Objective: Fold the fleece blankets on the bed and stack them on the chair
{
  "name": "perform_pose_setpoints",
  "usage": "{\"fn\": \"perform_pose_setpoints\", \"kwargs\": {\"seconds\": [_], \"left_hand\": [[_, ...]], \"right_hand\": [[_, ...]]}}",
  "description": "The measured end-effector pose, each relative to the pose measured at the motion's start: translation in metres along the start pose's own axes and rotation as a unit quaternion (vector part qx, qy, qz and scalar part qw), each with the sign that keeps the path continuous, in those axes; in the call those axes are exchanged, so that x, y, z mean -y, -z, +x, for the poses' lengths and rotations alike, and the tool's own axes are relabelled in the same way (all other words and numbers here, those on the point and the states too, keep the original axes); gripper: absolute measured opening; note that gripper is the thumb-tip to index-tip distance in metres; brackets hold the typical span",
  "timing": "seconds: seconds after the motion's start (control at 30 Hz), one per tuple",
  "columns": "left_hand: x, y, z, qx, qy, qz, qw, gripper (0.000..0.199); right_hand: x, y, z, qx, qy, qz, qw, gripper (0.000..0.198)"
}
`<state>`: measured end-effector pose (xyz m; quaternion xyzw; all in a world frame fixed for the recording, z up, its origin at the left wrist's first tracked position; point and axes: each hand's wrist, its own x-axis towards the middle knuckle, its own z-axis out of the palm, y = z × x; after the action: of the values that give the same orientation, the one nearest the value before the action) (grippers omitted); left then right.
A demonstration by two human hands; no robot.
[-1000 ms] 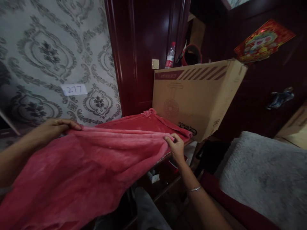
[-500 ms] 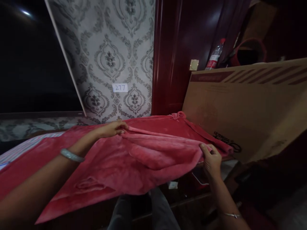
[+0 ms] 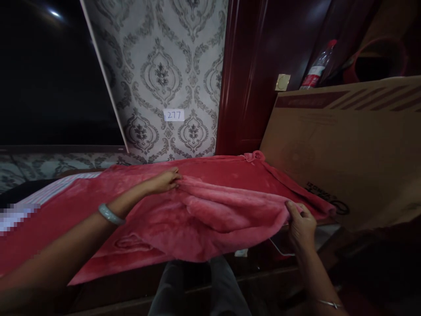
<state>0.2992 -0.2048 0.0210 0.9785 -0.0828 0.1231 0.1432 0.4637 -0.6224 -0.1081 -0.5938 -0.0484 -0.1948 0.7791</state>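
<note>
So we've got a red blanket (image 3: 210,219) stretched out along the patterned wall (image 3: 161,79), and its long axis runs left to right across our view, roughly level with the wall. Its right end points at the big cardboard box (image 3: 329,145), with a bunched-up corner right beside it, and its left end trails off toward the lower left, next to some striped cloth (image 3: 66,186). Left hand (image 3: 166,181) has its fingers curled onto a fold near the middle, and the right hand (image 3: 302,224) is pinching the near right edge between thumb and fingers. The fold between them also runs sideways, dipping a bit toward the right hand, and we can see the near side sagging above the person's legs (image 3: 197,289). We can't make out the left thumb, btw.
</note>
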Motion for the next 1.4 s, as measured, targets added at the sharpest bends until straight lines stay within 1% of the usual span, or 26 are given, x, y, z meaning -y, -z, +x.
{"fn": "perform_pose_setpoints", "kwargs": {"seconds": [0.13, 0.27, 0.37, 0.47, 0.57, 0.6, 0.67, 0.73, 0.77, 0.83, 0.9, 0.93, 0.97, 1.0, 1.03, 1.07, 1.1, 1.13, 1.17, 1.2, 1.23, 1.27, 1.3, 1.33, 1.37, 1.4], "left_hand": [[0.001, 0.005, 0.005, -0.022, 0.025, -0.049, 0.998, 0.024], [-0.002, 0.018, 0.01, -0.115, 0.083, -0.106, 0.984, 0.024], [-0.013, 0.025, 0.017, -0.164, 0.103, -0.17, 0.966, 0.02], [-0.032, 0.028, 0.028, -0.209, 0.09, -0.212, 0.951, 0.017], [-0.054, 0.029, 0.042, -0.239, 0.052, -0.223, 0.944, 0.028], [-0.062, 0.028, 0.047, -0.24, 0.033, -0.218, 0.945, 0.032], [-0.08, 0.027, 0.059, -0.235, -0.021, -0.201, 0.951, 0.037], [-0.101, 0.022, 0.074, -0.229, -0.091, -0.182, 0.952, 0.037], [-0.113, 0.019, 0.082, -0.228, -0.127, -0.174, 0.95, 0.037], [-0.139, 0.011, 0.098, -0.227, -0.196, -0.16, 0.941, 0.037], [-0.163, 0.004, 0.11, -0.222, -0.253, -0.16, 0.928, 0.037], [-0.173, 0.001, 0.115, -0.218, -0.276, -0.164, 0.922, 0.037], [-0.181, -0.001, 0.118, -0.211, -0.293, -0.171, 0.917, 0.038], [-0.184, -0.002, 0.12, -0.2, -0.304, -0.177, 0.914, 0.038], [-0.183, -0.003, 0.12, -0.187, -0.305, -0.183, 0.916, 0.039], [-0.177, -0.003, 0.119, -0.172, -0.297, -0.187, 0.92, 0.041], [-0.165, -0.002, 0.117, -0.155, -0.278, -0.188, 0.929, 0.043], [-0.148, -0.002, 0.114, -0.136, -0.248, -0.185, 0.941, 0.046], [-0.126, -0.003, 0.109, -0.118, -0.206, -0.179, 0.955, 0.048], [-0.101, -0.004, 0.104, -0.102, -0.152, -0.165, 0.969, 0.046], [-0.074, -0.005, 0.097, -0.078, -0.086, -0.144, 0.983, 0.045], [-0.046, -0.007, 0.088, -0.059, -0.004, -0.116, 0.992, 0.043], [-0.02, -0.009, 0.079, -0.047, 0.086, -0.073, 0.992, 0.041], [0.005, -0.011, 0.068, -0.041, 0.167, -0.027, 0.985, 0.039], [0.026, -0.013, 0.056, -0.047, 0.21, -0.003, 0.977, 0.036], [0.044, -0.015, 0.044, -0.051, 0.237, 0.012, 0.97, 0.035]], "right_hand": [[0.001, 0.001, 0.0, 0.002, -0.003, 0.002, 1.0, 0.052], [0.007, 0.003, 0.002, -0.005, 0.029, -0.014, 0.999, 0.048], [0.008, 0.005, 0.004, 0.012, 0.042, -0.019, 0.999, 0.052], [-0.001, 0.013, 0.008, 0.039, 0.038, -0.049, 0.997, 0.057], [-0.012, 0.026, 0.015, 0.056, 0.026, -0.118, 0.991, 0.052], [-0.012, 0.029, 0.017, 0.053, 0.034, -0.147, 0.987, 0.052], [-0.004, 0.028, 0.018, 0.047, 0.082, -0.193, 0.977, 0.056], [0.018, 0.013, 0.015, 0.072, 0.152, -0.193, 0.967, 0.064], [0.032, 0.001, 0.012, 0.106, 0.181, -0.174, 0.962, 0.067], [0.062, -0.03, 0.003, 0.197, 0.224, -0.119, 0.947, 0.074], [0.087, -0.063, -0.004, 0.282, 0.242, -0.082, 0.925, 0.083], [0.095, -0.077, -0.006, 0.306, 0.24, -0.069, 0.918, 0.082], [0.101, -0.088, -0.007, 0.326, 0.229, -0.062, 0.915, 0.077], [0.104, -0.094, -0.005, 0.335, 0.209, -0.06, 0.917, 0.067], [0.106, -0.096, -0.003, 0.333, 0.186, -0.061, 0.922, 0.055], [0.105, -0.094, 0.002, 0.317, 0.162, -0.063, 0.932, 0.045], [0.104, -0.087, 0.008, 0.286, 0.14, -0.062, 0.946, 0.038], [0.102, -0.077, 0.015, 0.237, 0.122, -0.058, 0.962, 0.034], [0.1, -0.064, 0.024, 0.173, 0.108, -0.049, 0.978, 0.032], [0.098, -0.049, 0.033, 0.1, 0.097, -0.037, 0.99, 0.031], [0.095, -0.033, 0.043, 0.026, 0.091, -0.024, 0.995, 0.03], [0.092, -0.018, 0.052, -0.045, 0.094, -0.01, 0.995, 0.029], [0.089, -0.004, 0.061, -0.104, 0.106, 0.002, 0.989, 0.029], [0.085, 0.008, 0.069, -0.143, 0.119, 0.013, 0.983, 0.029], [0.082, 0.018, 0.076, -0.171, 0.127, 0.022, 0.977, 0.029], [0.078, 0.024, 0.081, -0.189, 0.127, 0.027, 0.973, 0.029]]}}
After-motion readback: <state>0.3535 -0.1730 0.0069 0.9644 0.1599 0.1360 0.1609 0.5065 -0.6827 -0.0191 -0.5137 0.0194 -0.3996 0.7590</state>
